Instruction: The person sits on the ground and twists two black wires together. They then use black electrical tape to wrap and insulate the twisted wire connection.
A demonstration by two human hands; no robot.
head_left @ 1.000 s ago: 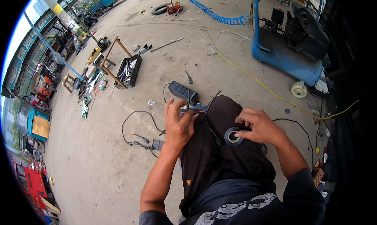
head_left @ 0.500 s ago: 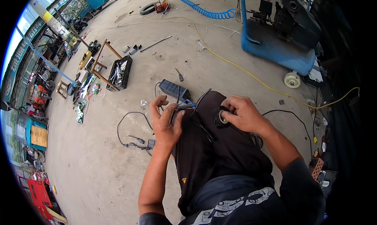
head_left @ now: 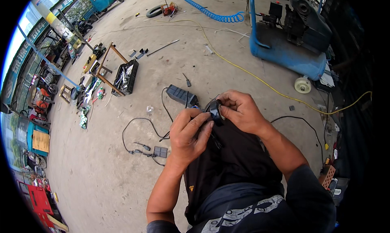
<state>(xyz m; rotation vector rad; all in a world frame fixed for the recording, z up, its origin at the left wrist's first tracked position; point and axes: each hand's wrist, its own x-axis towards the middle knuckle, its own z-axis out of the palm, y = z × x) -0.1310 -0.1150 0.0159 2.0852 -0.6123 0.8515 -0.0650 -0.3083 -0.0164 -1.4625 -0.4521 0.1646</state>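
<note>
The right hand (head_left: 242,113) is holding a roll of black tape (head_left: 215,112) tight in its fingers. The roll is sitting between both hands' fingers. The left hand (head_left: 187,131) is curling its fingers right by the roll (I cannot tell if they are pinching anything). A dark box (head_left: 180,95) is lying beyond the left fingers.

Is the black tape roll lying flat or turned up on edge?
On edge: the black tape roll shows its curved outer side to the camera; the right hand grips it, the left hand close beside.
</note>
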